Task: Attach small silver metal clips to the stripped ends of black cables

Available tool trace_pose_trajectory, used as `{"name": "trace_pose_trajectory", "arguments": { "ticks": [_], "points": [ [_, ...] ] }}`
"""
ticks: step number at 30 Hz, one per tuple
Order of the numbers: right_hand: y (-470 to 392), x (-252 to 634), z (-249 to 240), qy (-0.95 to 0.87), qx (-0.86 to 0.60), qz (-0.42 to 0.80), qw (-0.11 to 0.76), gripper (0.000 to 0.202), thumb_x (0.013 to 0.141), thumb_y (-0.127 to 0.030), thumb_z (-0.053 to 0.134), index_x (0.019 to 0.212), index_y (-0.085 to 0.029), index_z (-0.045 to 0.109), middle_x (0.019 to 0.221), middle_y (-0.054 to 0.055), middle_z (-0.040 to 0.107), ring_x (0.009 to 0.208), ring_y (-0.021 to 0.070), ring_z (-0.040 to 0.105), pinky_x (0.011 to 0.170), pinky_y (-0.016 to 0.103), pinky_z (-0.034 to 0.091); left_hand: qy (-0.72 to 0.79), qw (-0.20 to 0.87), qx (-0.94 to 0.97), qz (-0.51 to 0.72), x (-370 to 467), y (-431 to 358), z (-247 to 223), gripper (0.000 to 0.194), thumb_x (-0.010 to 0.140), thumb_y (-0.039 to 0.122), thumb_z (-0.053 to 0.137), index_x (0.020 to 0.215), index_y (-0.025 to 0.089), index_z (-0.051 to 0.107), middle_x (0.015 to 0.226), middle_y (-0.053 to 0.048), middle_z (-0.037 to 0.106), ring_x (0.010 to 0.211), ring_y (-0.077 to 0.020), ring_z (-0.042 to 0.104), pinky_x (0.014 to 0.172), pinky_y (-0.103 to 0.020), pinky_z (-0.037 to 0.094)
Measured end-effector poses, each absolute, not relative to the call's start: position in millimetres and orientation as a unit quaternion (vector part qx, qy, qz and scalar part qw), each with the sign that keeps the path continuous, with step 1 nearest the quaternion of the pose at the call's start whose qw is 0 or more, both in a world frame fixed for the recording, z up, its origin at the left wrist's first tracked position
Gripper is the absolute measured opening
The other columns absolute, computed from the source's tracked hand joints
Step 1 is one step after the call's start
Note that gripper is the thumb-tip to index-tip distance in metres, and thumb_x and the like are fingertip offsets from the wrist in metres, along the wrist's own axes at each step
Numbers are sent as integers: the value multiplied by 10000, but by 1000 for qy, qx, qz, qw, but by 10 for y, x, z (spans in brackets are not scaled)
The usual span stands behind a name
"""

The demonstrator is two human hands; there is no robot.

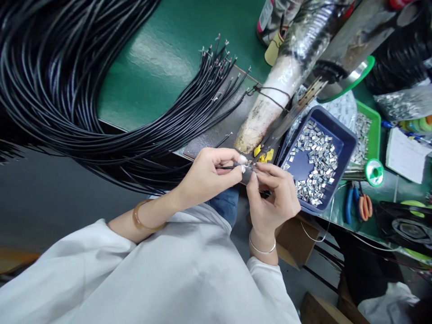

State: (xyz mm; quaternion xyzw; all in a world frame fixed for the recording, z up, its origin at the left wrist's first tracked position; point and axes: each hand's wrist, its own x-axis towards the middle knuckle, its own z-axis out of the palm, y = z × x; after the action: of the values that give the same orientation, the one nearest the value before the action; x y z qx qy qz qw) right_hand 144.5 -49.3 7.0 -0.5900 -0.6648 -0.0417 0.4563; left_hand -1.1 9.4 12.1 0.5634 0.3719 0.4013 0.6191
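My left hand pinches a black cable close to its stripped end, with white wrapping on the thumb and fingertip. My right hand is closed at that same end, thumb and fingers around a small shiny metal piece that meets the wires. Its exact shape is too small to make out. Just beyond the fingertips lie yellow pieces under a metal bar. A large bundle of black cables spreads to the left, its stripped ends on a dark board.
A blue tray of small metal parts stands right of my hands, before a green tray. A white duct tube slants overhead. Blue-handled pliers, orange-handled pliers and a solder spool lie farther right.
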Motion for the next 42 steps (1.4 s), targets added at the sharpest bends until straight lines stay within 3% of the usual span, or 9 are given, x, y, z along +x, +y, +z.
{"name": "trace_pose_trajectory", "arguments": {
  "ticks": [17, 24, 30, 33, 35, 39, 42],
  "points": [
    [-494, 1460, 20, -658, -593, -38, 462, 155, 831, -95, 726, 896, -218, 656, 969, 4, 766, 844, 112, 729, 610, 203, 570, 368, 585, 605, 395, -17, 67, 100, 90, 819, 127, 618, 765, 106, 687, 555, 79, 335, 503, -39, 238, 430, -184, 189],
    [-471, 1426, 37, -659, -583, -70, 470, 204, 799, -72, 763, 916, -227, 701, 973, -2, 759, 877, 130, 742, 820, 289, 637, 346, 519, 643, 444, -12, 61, 62, 99, 829, 128, 636, 823, 114, 734, 576, 56, 457, 493, -35, 274, 435, -181, 229],
    [-552, 1496, -48, -649, -578, -15, 495, 137, 863, -114, 690, 931, -217, 630, 987, 20, 765, 872, 147, 761, 738, 280, 641, 362, 589, 601, 402, -26, 77, 53, 112, 815, 146, 627, 754, 104, 710, 541, 69, 345, 489, -43, 250, 428, -191, 202],
    [-638, 1587, -28, -632, -594, -6, 497, 156, 918, -151, 631, 1049, -235, 620, 860, -30, 753, 663, 108, 728, 604, 230, 587, 368, 599, 595, 390, -27, 62, 48, 108, 815, 141, 621, 746, 103, 694, 538, 77, 302, 496, -47, 236, 435, -200, 193],
    [-676, 1617, 25, -654, -607, -42, 450, 199, 915, -174, 652, 1100, -249, 644, 756, -65, 721, 538, 67, 649, 559, 193, 527, 363, 595, 602, 390, -29, 42, 40, 104, 822, 141, 620, 754, 106, 691, 545, 78, 297, 505, -50, 242, 445, -202, 204],
    [-659, 1567, 114, -708, -614, -36, 346, 94, 903, -199, 676, 990, -236, 677, 646, -90, 647, 485, 33, 546, 546, 167, 450, 345, 560, 639, 398, -46, -15, 10, 94, 830, 125, 618, 788, 113, 701, 549, 77, 335, 508, -50, 261, 451, -198, 222],
    [-614, 1523, 101, -679, -627, 78, 374, 35, 934, -235, 623, 906, -217, 634, 647, -86, 607, 468, 32, 508, 482, 167, 409, 340, 502, 679, 414, -58, -61, -12, 101, 830, 128, 623, 798, 118, 718, 537, 73, 387, 497, -49, 284, 451, -192, 250]
  ]
}}
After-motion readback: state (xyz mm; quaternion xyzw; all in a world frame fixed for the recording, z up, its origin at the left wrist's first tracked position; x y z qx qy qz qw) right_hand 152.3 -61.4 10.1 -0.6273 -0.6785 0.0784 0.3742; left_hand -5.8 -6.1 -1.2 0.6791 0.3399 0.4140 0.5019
